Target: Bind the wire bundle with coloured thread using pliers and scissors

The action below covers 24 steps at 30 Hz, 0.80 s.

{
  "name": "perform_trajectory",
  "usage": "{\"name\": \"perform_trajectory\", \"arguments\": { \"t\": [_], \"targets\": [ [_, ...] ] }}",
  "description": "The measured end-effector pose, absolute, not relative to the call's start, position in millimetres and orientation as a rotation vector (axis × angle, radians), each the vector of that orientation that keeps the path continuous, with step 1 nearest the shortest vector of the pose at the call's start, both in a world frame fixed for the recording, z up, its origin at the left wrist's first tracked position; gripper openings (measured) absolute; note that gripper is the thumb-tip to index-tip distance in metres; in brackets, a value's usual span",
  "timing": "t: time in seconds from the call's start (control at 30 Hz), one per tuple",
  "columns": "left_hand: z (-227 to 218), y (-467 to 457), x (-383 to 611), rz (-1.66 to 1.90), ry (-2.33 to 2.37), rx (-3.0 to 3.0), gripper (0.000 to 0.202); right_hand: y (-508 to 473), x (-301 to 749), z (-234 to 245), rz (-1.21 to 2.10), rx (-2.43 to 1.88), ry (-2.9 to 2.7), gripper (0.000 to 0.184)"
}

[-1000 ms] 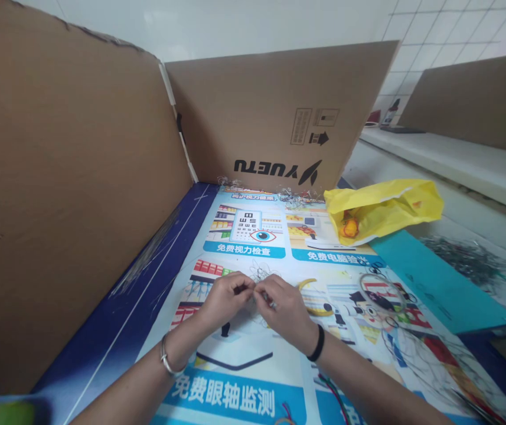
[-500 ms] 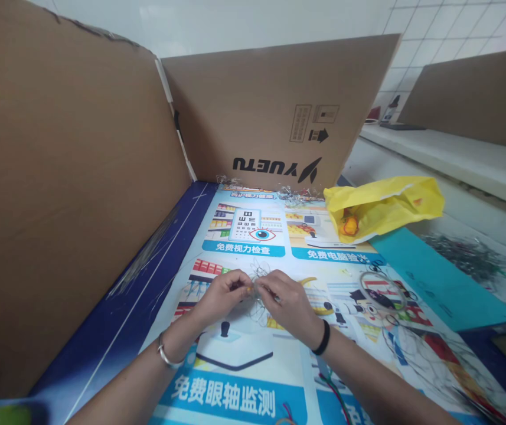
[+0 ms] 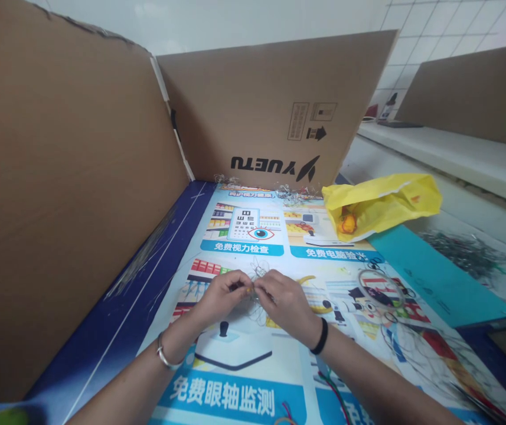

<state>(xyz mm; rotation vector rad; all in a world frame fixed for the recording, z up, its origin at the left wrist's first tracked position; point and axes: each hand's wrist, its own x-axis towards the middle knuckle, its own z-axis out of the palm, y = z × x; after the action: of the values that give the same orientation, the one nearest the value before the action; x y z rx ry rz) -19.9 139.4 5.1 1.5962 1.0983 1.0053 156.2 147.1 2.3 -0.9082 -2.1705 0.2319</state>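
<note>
My left hand (image 3: 222, 295) and my right hand (image 3: 284, 301) meet fingertip to fingertip over a printed poster (image 3: 244, 378) that covers the table. Both pinch a small tangle of thin silver wire (image 3: 259, 273) that sticks up between them. A tiny yellow bit shows at the left fingertips. A silver bangle is on my left wrist and a black band on my right wrist. Both hands are closed in a pinch.
Cardboard walls stand on the left (image 3: 67, 195) and at the back (image 3: 274, 112). A yellow plastic bag (image 3: 381, 203) lies at the back right. Loose wire rings (image 3: 383, 289) lie to the right, and a heap of grey wire pieces (image 3: 465, 251) lies farther right.
The hands have stayed together on the wire tangle, with only small finger shifts. The view has drifted slightly.
</note>
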Motion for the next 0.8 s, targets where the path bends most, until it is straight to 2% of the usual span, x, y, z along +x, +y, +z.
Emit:
{"name": "perform_trajectory", "arguments": {
  "t": [0.17,0.8],
  "targets": [
    [6.5,139.2,-19.2,1.004,1.073,1.519,0.003,145.7,155.3,4.1,0.241,-0.975,-2.184,0.016],
    [15.2,137.3,-16.5,0.984,1.043,1.273,0.014,146.7,153.4,-0.3,0.302,-0.861,-2.139,0.012]
  ]
}}
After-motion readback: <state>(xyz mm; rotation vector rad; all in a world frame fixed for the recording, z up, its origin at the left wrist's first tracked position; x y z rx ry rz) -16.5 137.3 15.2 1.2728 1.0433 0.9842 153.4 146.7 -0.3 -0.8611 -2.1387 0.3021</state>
